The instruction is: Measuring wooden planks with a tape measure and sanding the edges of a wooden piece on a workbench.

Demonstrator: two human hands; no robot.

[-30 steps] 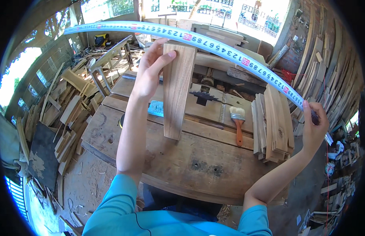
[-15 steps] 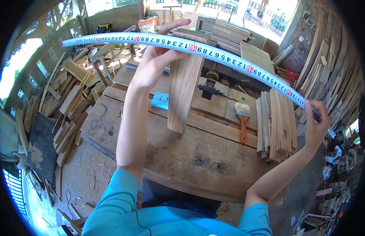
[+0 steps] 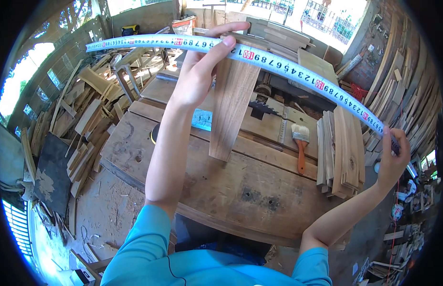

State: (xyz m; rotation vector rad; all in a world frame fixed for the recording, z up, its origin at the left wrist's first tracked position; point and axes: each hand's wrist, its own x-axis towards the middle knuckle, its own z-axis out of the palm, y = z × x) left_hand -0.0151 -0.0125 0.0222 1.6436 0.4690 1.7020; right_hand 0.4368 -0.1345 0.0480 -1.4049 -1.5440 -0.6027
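Note:
A long white measuring tape [image 3: 298,71] with black and red markings bows across the view in front of me, its far left end reaching past the bench. My left hand [image 3: 197,78] pinches it at the top of an upright wooden board [image 3: 236,102], thumb on the tape's face and forefinger stretched out behind. The tape passes across the board's upper end. At the right, my right hand [image 3: 394,159] grips the tape between thumb and fingers, where it turns into shadow. The board's lower end rests on the wooden workbench [image 3: 207,190].
On the bench lie a paintbrush [image 3: 301,148] with an orange handle, a blue block [image 3: 201,119] and a stack of wooden strips [image 3: 343,152]. Behind my left forearm shows a dark round thing with a yellow edge [image 3: 154,134]. Scrap wood [image 3: 90,119] is heaped at the left.
My left thumb has come onto the face of the tape; before, it was lower, beneath the tape's edge. Both hands and the tape appear slightly further right, as does the whole scene.

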